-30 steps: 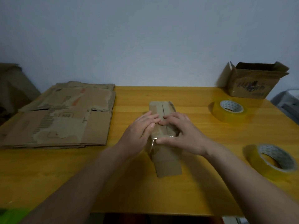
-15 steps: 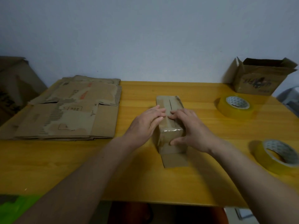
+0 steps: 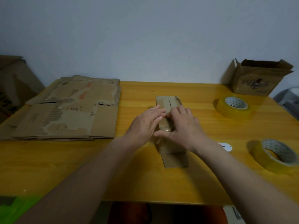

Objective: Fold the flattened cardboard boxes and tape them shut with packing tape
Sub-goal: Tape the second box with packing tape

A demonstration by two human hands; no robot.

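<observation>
Both hands have slid a little farther along the top of the small cardboard box (image 3: pixel 168 103) since half a second ago, toward its far end, while the box itself lies where it did on the wooden table (image 3: pixel 145 180). The left hand (image 3: pixel 145 123) rests flat on the box's left top edge, fingers straight and together, pressing down. The right hand (image 3: pixel 184 126) lies over the right side of the box with its fingers spread and nearly straight, the thumb stretched across the shiny strip of clear tape (image 3: pixel 166 128) that bands the middle of the box. The fingertips of the two hands meet above the seam between the top flaps. One loose flap (image 3: pixel 175 160) at the near end of the box lies flat on the table.

Left of the box, well apart, a stack of flattened cardboard boxes (image 3: pixel 68 113) lies on the table. Right of the box and farther back stands one roll of yellow packing tape (image 3: pixel 233 106); a second roll (image 3: pixel 275 155) lies right of the box, nearer the front edge. Behind the far roll an open cardboard carton (image 3: pixel 254 81) stands at the table's back corner. Between the box and the near roll, a small white object (image 3: pixel 225 146) sits partly hidden by the right forearm.
</observation>
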